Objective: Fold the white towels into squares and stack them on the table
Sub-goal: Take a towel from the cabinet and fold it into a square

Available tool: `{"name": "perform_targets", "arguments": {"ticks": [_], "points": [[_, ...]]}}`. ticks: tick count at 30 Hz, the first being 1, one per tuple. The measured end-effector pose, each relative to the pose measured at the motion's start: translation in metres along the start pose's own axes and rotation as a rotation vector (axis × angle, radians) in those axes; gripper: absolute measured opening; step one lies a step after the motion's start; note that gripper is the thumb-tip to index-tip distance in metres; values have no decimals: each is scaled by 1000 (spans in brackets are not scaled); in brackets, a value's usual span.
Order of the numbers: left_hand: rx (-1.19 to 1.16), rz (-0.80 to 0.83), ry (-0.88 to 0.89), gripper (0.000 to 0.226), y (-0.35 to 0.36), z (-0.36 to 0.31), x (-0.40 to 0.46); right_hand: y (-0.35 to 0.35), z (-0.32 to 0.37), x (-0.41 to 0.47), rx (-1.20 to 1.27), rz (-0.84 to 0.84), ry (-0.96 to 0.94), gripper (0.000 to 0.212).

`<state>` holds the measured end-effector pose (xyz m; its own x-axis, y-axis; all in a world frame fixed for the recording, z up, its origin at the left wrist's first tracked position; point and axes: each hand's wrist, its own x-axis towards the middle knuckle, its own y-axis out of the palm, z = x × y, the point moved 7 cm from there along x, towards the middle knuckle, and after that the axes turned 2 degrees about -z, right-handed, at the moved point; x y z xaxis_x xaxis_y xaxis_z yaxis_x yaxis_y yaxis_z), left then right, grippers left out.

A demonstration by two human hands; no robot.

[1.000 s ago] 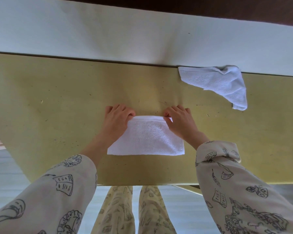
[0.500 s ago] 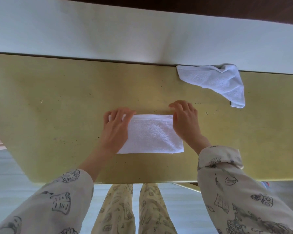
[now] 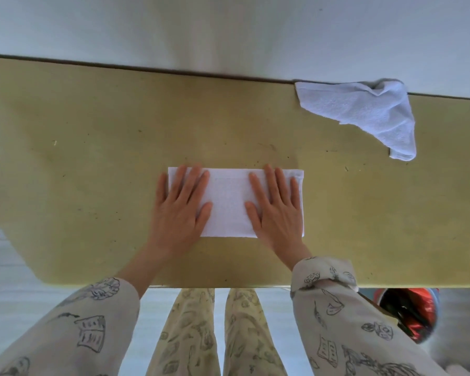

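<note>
A folded white towel (image 3: 229, 202) lies flat as a rectangle in the middle of the yellow-green table (image 3: 92, 158). My left hand (image 3: 181, 210) presses flat on its left end, fingers straight and spread. On the towel's right end my right hand (image 3: 276, 207) presses flat the same way. A second white towel (image 3: 364, 112) lies crumpled and unfolded at the table's far right, against the wall.
A white wall (image 3: 228, 31) runs along the table's far edge. The near table edge is just in front of my legs. A red and dark object (image 3: 410, 313) sits below the table's near right edge.
Both hands went from curled at the towel's far edge to lying flat on its two ends. The towel now reads as a wider, flatter rectangle.
</note>
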<state>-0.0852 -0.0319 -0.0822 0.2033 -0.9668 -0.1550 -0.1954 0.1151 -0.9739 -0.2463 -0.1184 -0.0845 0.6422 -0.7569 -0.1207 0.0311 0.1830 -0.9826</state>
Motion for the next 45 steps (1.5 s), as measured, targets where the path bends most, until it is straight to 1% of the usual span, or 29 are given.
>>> {"name": "perform_targets", "arguments": {"ticks": [2, 7, 9, 10, 13, 15, 17, 20, 21, 23, 25, 27, 30, 34, 37, 39, 42, 45], "points": [[5, 3, -42, 58, -1, 11, -3, 2, 1, -1, -19, 5, -6, 59], [33, -24, -14, 56, -10, 18, 1, 0, -3, -2, -55, 3, -63, 62], [16, -22, -66, 55, -22, 20, 8, -1, -4, -4, -56, 17, -97, 64], [-7, 10, -123, 57, -28, 21, 13, -1, -4, -4, -57, 19, -105, 64], [-116, 171, -345, 65, -35, 26, 28, -2, -6, -3, -54, 7, -101, 64], [-130, 297, -455, 68, -34, 28, 36, -2, -4, -3, -50, 0, -100, 64], [-99, 380, -499, 69, -34, 25, 41, -1, -4, -4, -44, 7, -97, 65], [-74, 422, -525, 68, -36, 22, 43, -1, -5, -5, -37, 18, -87, 64], [-87, 409, -541, 69, -39, 22, 42, -1, -5, -5, -38, 20, -89, 64], [-166, 323, -605, 76, -43, 23, 33, -2, -5, -5, -40, 15, -92, 64], [-299, 207, -720, 79, -45, 26, 16, -3, -4, -4, -38, 10, -89, 64], [-384, 141, -850, 78, -42, 26, -7, -3, -5, -4, -32, 9, -89, 64], [-410, 147, -937, 71, -34, 19, -32, -2, -5, -4, -30, 26, -90, 65], [-480, 195, -1077, 63, -24, 17, -39, -1, -5, -4, -28, 46, -83, 65], [-472, 237, -1080, 55, -20, 18, -32, 0, -5, -4, -17, 57, -83, 65], [-509, 222, -1073, 44, -22, 18, -29, -1, -5, -4, -18, 60, -83, 65], [-702, 171, -1090, 28, -26, 18, -28, 0, -5, -4, -21, 67, -85, 65], [-1022, 162, -1145, 23, -23, 21, -30, 0, -5, -4, -25, 68, -88, 65]]}}
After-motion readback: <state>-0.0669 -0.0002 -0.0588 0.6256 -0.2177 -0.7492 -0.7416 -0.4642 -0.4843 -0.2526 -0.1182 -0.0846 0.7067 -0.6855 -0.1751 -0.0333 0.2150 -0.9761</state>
